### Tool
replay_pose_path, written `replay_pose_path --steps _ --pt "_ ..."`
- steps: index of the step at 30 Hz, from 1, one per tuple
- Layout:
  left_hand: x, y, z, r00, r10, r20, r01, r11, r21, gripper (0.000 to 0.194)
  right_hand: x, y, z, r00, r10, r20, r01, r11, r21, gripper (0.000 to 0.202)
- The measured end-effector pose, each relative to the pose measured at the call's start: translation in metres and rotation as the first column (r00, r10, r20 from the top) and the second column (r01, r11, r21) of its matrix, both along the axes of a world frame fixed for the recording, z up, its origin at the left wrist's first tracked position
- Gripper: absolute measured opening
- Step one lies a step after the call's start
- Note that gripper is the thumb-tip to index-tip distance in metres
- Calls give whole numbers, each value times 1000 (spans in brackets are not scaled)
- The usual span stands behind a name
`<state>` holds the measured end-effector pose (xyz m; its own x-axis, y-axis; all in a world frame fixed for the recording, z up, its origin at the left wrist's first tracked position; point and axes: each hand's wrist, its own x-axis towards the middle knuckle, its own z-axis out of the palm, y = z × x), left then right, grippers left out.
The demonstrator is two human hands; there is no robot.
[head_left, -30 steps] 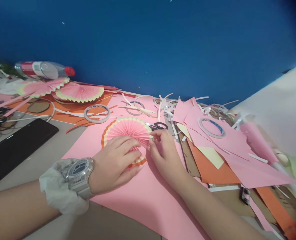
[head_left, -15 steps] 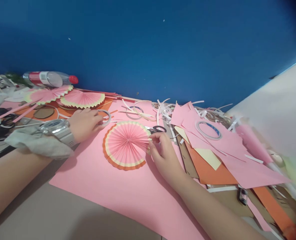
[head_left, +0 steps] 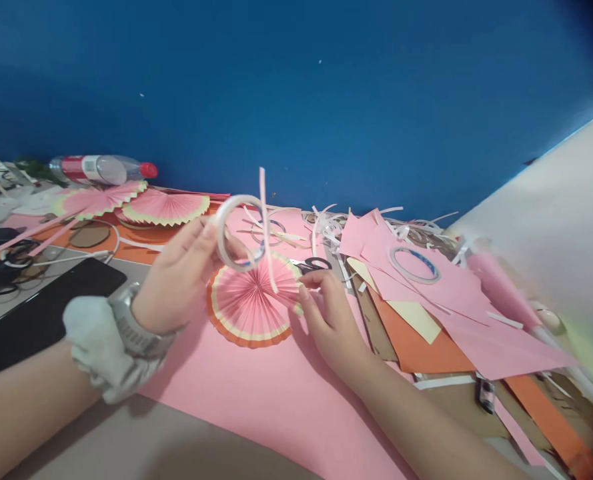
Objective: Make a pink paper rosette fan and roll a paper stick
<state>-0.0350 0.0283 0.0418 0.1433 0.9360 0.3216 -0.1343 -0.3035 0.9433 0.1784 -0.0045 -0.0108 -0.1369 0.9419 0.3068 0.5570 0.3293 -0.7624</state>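
Aloft, the left hand [head_left: 176, 283] pinches a tape roll [head_left: 221, 233].

Grey surface [head_left: 136, 440] here carries a black phone [head_left: 21, 320] left of the left hand [head_left: 179, 277], and, look, a large pink sheet [head_left: 256, 390] spreads beneath the right hand [head_left: 333, 320]!

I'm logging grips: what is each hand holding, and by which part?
Left hand: a tape roll, by its left rim. Right hand: the paper rosette, pinched at its right edge.
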Motion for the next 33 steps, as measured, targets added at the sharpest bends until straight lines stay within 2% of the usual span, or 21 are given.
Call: replay_pose_path --steps 3,8,10,13,16,19,24,27,31,33 --pt "17 -17 -7 987 -51 149 63 995 -76 29 0 -2 3 999 36 31 -36 999 16 9" --pt "20 -19 -14 977 -114 179 133 986 -98 36 -1 -1 2 997 11 79 -8 999 -37 19" --pt "19 -16 -16 973 -92 212 115 988 -101 36 -2 1 0 988 -9 152 18 998 -59 25" --pt "15 -10 -24 964 5 266 23 995 -100 32 -5 2 -1 968 -50 245 71 995 -77 24" --pt "11 -6 -33 954 72 290 -51 996 -77 31 -5 2 1 967 -79 242 105 990 -96 12" --pt "7 -3 -39 952 111 286 -91 993 -80 34 -4 2 3 973 -43 225 73 989 -126 6" --pt "7 -3 -41 955 131 266 -108 989 -100 36 -2 2 1 981 -22 192 45 992 -116 8" --pt "7 -3 -41 961 128 246 -106 989 -100 34 -3 1 1 977 -17 212 43 992 -117 17" --pt "7 -4 -43 968 117 221 -99 991 -91 30 -3 2 4 975 6 221 29 987 -159 8" --pt "6 -5 -43 971 113 210 -97 992 -86 29 -2 3 4 982 23 186 10 985 -173 14"
